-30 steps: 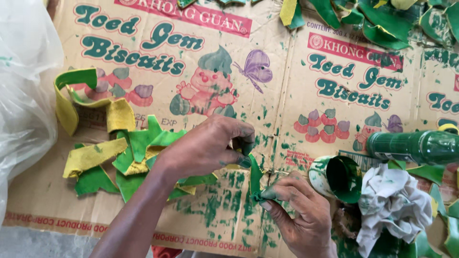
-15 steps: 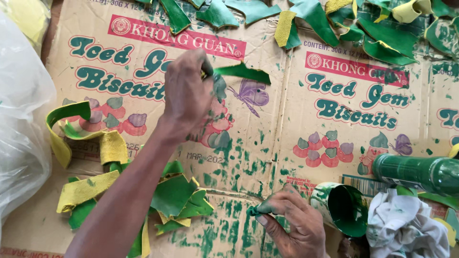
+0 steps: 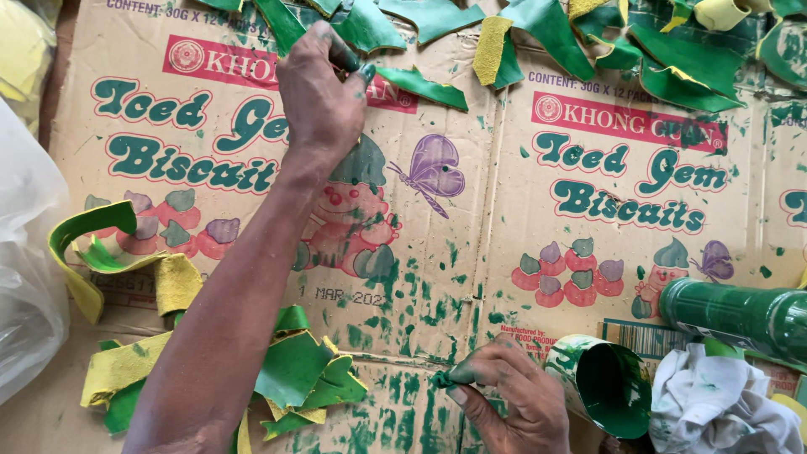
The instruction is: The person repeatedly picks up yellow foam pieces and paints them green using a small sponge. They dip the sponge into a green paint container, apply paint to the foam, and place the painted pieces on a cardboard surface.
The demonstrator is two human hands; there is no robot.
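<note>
Reaching toward the upper middle of the frame, your left hand (image 3: 324, 92) pinches a green-painted strip (image 3: 420, 86) by its near end between thumb and fingertips, the strip lying on the flattened cardboard sheet (image 3: 504, 244) just below a row of other green and yellow pieces (image 3: 538, 34) along the top edge. At the lower middle, your right hand (image 3: 513, 403) is closed around a small green-stained wad (image 3: 450, 376), its tip pressed to the paint-smeared cardboard. Just right of that hand lies a small cup (image 3: 605, 387) on its side, green inside. Farther right, a green-coated bottle (image 3: 740, 311) lies above a crumpled white rag (image 3: 723, 408). At lower left, under your forearm, sits a heap of green and yellow scraps (image 3: 303, 378). A clear plastic bag (image 3: 25, 252) fills the left edge.
</note>
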